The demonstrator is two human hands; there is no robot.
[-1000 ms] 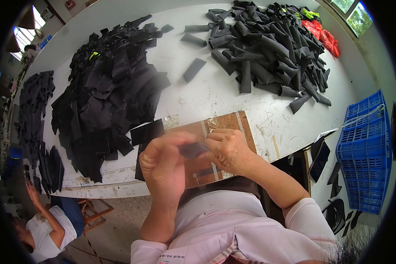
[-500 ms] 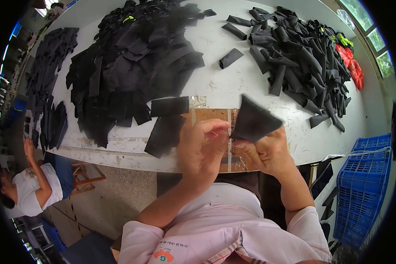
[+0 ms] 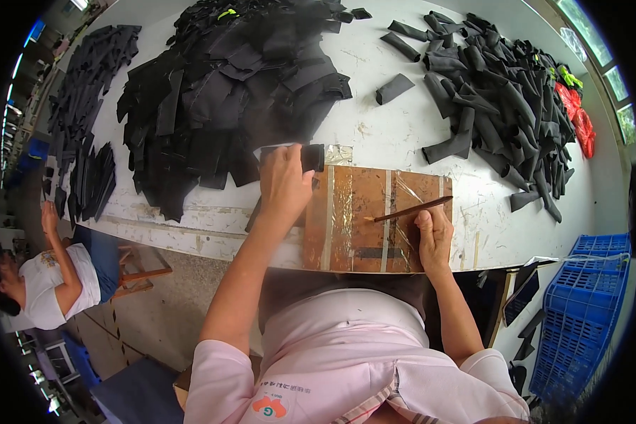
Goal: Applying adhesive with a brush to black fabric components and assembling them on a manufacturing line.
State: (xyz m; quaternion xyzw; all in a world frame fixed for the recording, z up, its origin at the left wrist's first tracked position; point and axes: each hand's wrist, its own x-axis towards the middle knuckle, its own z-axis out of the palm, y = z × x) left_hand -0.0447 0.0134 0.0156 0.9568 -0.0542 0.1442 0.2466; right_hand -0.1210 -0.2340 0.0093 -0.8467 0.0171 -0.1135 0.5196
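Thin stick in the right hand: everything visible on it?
The slim stick is dark reddish-brown, wood-like, with a paler tip at its left end, too small to identify. It slants over the brown board, right end higher in view, held by the right-hand grip; whether it touches the board is unclear.

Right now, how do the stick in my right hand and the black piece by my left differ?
The stick is slender and pale-tipped; the black piece is broader. The stick shows nearly whole; your left hand partly covers the black piece. Both look mostly dark.
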